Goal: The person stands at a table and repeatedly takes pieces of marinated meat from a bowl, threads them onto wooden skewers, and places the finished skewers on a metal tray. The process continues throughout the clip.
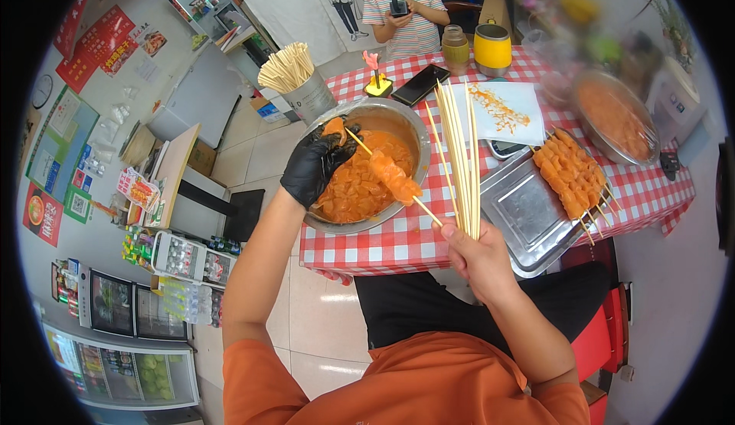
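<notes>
My left hand (pixel 319 159), in a black glove, pinches a piece of orange marinated meat (pixel 334 131) at the tip of a wooden skewer over a steel bowl (pixel 426 155) of the same meat. My bare right hand (pixel 479 252) grips the lower end of that skewer, which carries a clump of threaded meat (pixel 394 177). The same hand also holds a bundle of bare wooden skewers (pixel 464 166), tips upward. To the right, a row of loaded meat skewers (pixel 569 172) lies across the right part of a metal tray (pixel 517 207).
A steel can of skewers (pixel 307 95), a black phone (pixel 422 84) and a yellow container (pixel 492 50) stand or lie along the far side of the checked tablecloth (pixel 367 252). A covered bowl of meat (pixel 617 118) is at right. A person (pixel 405 17) is beyond the table.
</notes>
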`<state>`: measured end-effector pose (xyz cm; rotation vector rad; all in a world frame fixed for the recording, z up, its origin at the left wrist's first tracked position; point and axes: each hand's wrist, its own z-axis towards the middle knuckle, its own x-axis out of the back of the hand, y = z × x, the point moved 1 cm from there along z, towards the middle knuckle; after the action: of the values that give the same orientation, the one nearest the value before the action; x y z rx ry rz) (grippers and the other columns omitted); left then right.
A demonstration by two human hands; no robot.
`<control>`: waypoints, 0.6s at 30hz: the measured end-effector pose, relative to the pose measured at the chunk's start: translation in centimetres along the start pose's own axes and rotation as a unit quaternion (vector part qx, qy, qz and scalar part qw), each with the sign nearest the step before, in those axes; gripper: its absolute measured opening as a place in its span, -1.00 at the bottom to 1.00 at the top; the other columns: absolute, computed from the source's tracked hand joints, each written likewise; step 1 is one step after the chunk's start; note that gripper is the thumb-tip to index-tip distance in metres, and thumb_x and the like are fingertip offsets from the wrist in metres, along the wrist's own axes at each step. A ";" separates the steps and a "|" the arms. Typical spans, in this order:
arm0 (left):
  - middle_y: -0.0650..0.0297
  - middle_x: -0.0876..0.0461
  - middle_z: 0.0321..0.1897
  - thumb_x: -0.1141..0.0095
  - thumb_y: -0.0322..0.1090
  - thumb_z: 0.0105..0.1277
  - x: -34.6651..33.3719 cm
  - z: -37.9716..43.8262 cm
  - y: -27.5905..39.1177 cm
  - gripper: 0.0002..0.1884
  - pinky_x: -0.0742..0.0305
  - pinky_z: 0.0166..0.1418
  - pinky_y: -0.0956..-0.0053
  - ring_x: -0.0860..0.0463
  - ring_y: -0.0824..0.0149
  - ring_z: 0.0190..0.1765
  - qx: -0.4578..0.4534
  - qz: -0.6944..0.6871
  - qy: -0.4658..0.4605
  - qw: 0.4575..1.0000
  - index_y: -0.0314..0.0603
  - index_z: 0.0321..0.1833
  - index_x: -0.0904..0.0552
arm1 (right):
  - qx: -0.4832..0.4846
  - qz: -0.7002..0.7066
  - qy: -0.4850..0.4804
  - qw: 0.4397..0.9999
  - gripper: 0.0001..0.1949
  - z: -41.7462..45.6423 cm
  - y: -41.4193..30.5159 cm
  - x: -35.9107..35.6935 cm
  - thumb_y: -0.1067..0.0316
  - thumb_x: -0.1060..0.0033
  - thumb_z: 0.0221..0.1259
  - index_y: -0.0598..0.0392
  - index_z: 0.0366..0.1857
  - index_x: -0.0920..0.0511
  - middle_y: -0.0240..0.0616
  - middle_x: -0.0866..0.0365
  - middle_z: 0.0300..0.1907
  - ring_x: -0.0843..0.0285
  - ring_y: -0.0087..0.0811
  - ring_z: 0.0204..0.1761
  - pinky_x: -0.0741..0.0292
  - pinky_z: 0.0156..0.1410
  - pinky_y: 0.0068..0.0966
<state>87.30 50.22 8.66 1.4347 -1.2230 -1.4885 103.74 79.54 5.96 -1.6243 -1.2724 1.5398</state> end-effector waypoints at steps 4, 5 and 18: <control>0.03 -0.71 0.18 -0.17 -0.37 0.52 0.9 -0.2 0.4 -0.61 -0.74 0.16 0.42 -0.75 0.19 0.20 0.009 0.169 -0.024 0.985 -0.35 0.34 -0.55 | 0.007 -0.015 0.009 1.000 -0.69 0.5 -0.2 -0.1 0.17 -0.25 0.53 0.27 -0.04 -0.66 -0.51 -0.35 -0.67 -0.16 -0.70 -0.66 -0.12 -0.54 -0.66; 0.05 -0.72 0.15 -0.20 -0.37 0.51 1.2 -0.5 0.4 -0.62 -0.74 0.15 0.44 -0.76 0.22 0.18 0.004 0.191 -0.041 0.981 -0.35 0.32 -0.56 | 0.013 -0.017 0.010 1.000 -0.69 0.7 -0.1 -0.1 0.16 -0.25 0.53 0.27 -0.04 -0.66 -0.51 -0.35 -0.67 -0.16 -0.70 -0.66 -0.12 -0.54 -0.66; 0.17 -0.77 -0.07 -0.24 -0.30 0.48 4.2 0.6 -0.3 -0.71 -0.72 0.06 0.48 -0.76 0.34 -0.08 0.029 -0.044 0.021 0.998 -0.28 0.17 -0.65 | -0.011 -0.030 -0.009 0.999 -0.71 1.0 0.5 0.1 0.17 -0.27 0.53 0.25 -0.06 -0.68 -0.53 -0.35 -0.65 -0.17 -0.70 -0.65 -0.14 -0.53 -0.67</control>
<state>86.29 46.42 7.07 1.5677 -1.2011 -1.4846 102.86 79.22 5.29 -1.5739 -1.3393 1.5124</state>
